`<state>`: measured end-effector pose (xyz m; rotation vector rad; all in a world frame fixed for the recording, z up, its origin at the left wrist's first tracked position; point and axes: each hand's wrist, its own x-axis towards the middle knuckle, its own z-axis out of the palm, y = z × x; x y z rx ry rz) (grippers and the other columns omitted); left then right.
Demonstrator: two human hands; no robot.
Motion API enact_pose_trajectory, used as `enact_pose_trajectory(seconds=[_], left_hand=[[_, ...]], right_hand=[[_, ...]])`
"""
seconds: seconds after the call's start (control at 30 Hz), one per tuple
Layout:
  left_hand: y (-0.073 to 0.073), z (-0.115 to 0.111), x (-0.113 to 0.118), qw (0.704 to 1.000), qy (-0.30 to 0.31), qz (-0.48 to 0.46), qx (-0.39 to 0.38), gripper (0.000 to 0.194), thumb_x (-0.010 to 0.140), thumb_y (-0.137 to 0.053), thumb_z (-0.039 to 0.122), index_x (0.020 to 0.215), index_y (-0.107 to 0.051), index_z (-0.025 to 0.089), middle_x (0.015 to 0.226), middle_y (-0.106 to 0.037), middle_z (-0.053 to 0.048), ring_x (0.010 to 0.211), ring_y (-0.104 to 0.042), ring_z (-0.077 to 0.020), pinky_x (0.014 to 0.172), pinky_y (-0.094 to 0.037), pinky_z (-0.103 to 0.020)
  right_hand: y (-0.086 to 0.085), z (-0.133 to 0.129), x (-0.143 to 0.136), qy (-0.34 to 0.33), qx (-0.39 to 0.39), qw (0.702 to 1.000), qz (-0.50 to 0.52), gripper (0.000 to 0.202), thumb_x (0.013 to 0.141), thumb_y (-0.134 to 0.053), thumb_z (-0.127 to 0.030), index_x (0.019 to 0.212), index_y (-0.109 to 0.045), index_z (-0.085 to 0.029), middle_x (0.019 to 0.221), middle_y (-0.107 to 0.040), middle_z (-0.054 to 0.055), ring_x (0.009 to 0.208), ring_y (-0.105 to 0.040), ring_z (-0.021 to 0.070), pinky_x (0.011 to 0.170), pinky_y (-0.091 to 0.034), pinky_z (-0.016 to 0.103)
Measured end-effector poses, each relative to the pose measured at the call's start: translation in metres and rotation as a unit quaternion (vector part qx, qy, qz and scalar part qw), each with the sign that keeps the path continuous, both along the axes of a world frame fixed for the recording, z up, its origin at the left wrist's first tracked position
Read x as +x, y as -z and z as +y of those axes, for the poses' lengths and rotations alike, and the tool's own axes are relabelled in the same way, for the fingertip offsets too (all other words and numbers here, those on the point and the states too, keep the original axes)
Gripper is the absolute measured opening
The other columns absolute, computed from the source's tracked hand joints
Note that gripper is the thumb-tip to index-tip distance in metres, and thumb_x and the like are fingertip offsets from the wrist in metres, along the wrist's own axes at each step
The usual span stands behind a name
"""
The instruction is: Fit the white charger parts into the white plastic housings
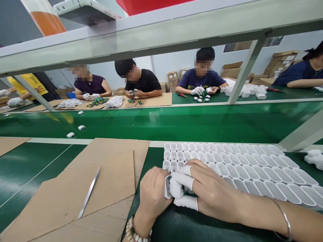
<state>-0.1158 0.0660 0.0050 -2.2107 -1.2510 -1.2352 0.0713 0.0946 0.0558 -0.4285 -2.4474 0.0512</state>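
The white shell [167,189] is at the near centre of the scene, above the near edge of the green table [202,228], gripped by the left hand [155,188]. Governing relation: the shell lies at the right side of the left hand, hollow side turned right, toward the white part [176,188] in the right hand [213,188]. The shell's long axis runs roughly near to far; the left hand is the nearer to it. The two pieces meet or overlap in this view; whether the part is seated in the shell cannot be told. Hand states: the left hand is curled around the shell; the right fingers pinch the part from its right side. Finger cots [186,179], thin, white and wrinkled, cover the right fingertips. The shell is smooth, apparently moulded plastic, with a thin wall; the part is rounded, matt and lumpy. Beyond and to the right, shallow white trays [242,170], oblong with rounded ends, stand side by side in four visible rows, hollows upward. To the left, flat brown cardboard [111,181] carries a slim, shiny metal tool [89,192], its axis running from near left to far right. Farther off, a glossy green strip [176,124] crosses the scene, with small white pieces [81,127] at its left.
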Motion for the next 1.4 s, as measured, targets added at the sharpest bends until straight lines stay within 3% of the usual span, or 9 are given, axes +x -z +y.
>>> enact_pose_trajectory(seconds=[0.2, 0.37, 0.5, 0.63, 0.9, 1.17, 1.4], left_hand=[[0.002, -0.001, 0.001, 1.000, -0.002, -0.006, -0.006, 0.014, 0.080, -0.052, 0.006, 0.087, -0.049, 0.017, 0.069, -0.054, -0.004, 0.061, -0.049, -0.0173, 0.054, -0.038, -0.028], [0.004, -0.001, 0.004, 1.000, -0.016, -0.003, -0.014, 0.010, 0.082, -0.048, 0.009, 0.083, -0.046, 0.018, 0.066, -0.051, -0.003, 0.058, -0.048, -0.0173, 0.052, -0.035, -0.027], [0.004, -0.002, 0.005, 0.998, -0.014, -0.038, -0.037, 0.004, 0.085, -0.051, 0.020, 0.086, -0.047, 0.019, 0.067, -0.053, -0.002, 0.056, -0.051, -0.0169, 0.049, -0.037, -0.026], [0.003, -0.001, 0.004, 0.994, -0.013, -0.078, -0.075, 0.004, 0.083, -0.052, 0.022, 0.084, -0.049, 0.020, 0.066, -0.054, 0.000, 0.053, -0.052, -0.0153, 0.048, -0.039, -0.024], [0.008, -0.002, 0.006, 0.982, -0.006, -0.137, -0.133, 0.025, 0.064, -0.043, 0.008, 0.084, -0.050, 0.020, 0.067, -0.058, 0.001, 0.056, -0.055, -0.0142, 0.052, -0.043, -0.024], [0.008, -0.005, 0.008, 0.983, -0.019, -0.145, -0.115, 0.017, 0.071, -0.045, 0.011, 0.084, -0.050, 0.020, 0.065, -0.056, 0.002, 0.054, -0.055, -0.0143, 0.049, -0.044, -0.024], [0.007, -0.005, 0.008, 0.989, -0.019, -0.130, -0.074, 0.014, 0.075, -0.044, 0.009, 0.082, -0.049, 0.020, 0.064, -0.053, 0.002, 0.053, -0.053, -0.0136, 0.048, -0.042, -0.023]], right_hand=[[0.005, -0.003, -0.002, 0.026, 0.012, 1.000, 0.006, 0.029, 0.096, -0.051, -0.030, 0.072, -0.058, -0.015, 0.069, -0.052, 0.005, 0.067, -0.047, 0.0175, 0.067, -0.044, 0.034], [0.010, 0.001, -0.005, 0.023, 0.017, 0.999, 0.016, 0.028, 0.094, -0.051, -0.022, 0.067, -0.054, -0.016, 0.069, -0.053, 0.006, 0.066, -0.046, 0.0177, 0.067, -0.045, 0.035], [0.008, 0.003, -0.009, 0.018, 0.037, 0.997, 0.062, 0.014, 0.092, -0.057, -0.025, 0.087, -0.058, -0.012, 0.078, -0.058, 0.009, 0.073, -0.052, 0.0204, 0.071, -0.048, 0.038], [0.006, 0.002, -0.011, 0.002, 0.056, 0.993, 0.103, 0.021, 0.092, -0.059, -0.022, 0.109, -0.056, -0.010, 0.090, -0.063, 0.012, 0.084, -0.057, 0.0221, 0.080, -0.050, 0.040], [0.017, -0.002, -0.008, -0.014, 0.037, 0.996, 0.075, 0.029, 0.091, -0.061, -0.029, 0.109, -0.057, -0.006, 0.107, -0.063, 0.019, 0.110, -0.056, 0.0304, 0.099, -0.047, 0.049], [0.015, -0.006, -0.008, -0.033, -0.033, 0.998, 0.037, 0.039, 0.090, -0.062, -0.033, 0.120, -0.053, -0.009, 0.116, -0.059, 0.019, 0.122, -0.050, 0.0305, 0.103, -0.045, 0.045], [0.026, -0.004, -0.011, -0.048, -0.071, 0.996, -0.011, 0.048, 0.091, -0.059, -0.036, 0.125, -0.048, -0.004, 0.132, -0.048, 0.026, 0.127, -0.043, 0.0353, 0.104, -0.043, 0.049]])
